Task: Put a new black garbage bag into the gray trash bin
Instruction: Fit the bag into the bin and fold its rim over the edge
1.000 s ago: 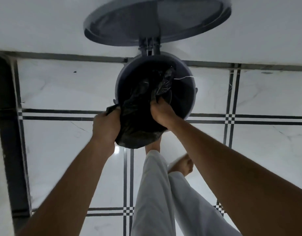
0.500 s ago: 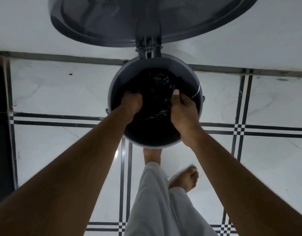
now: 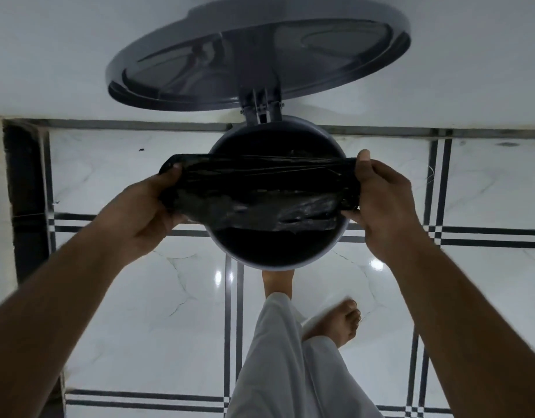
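Fingers of my left hand (image 3: pixel 151 206) and right hand (image 3: pixel 381 203), down inside the gray trash bin (image 3: pixel 335 251) half a second ago, now clamp the black garbage bag (image 3: pixel 260 197) stretched taut across it, so I judge its mouth is ready to spread over the rim.

My arms (image 3: pixel 88 297) are bare to the frame edge; I wear loose white trousers (image 3: pixel 290 366); feet (image 3: pixel 341 324) unshod.

Glossy crinkled plastic bag (image 3: pixel 260 197); polished floor (image 3: pixel 169 312)

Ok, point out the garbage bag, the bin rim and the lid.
garbage bag (image 3: pixel 260 188): head view, stretched middle.
bin rim (image 3: pixel 278 267): head view, near edge.
lid (image 3: pixel 366 64): head view, underside, right part.
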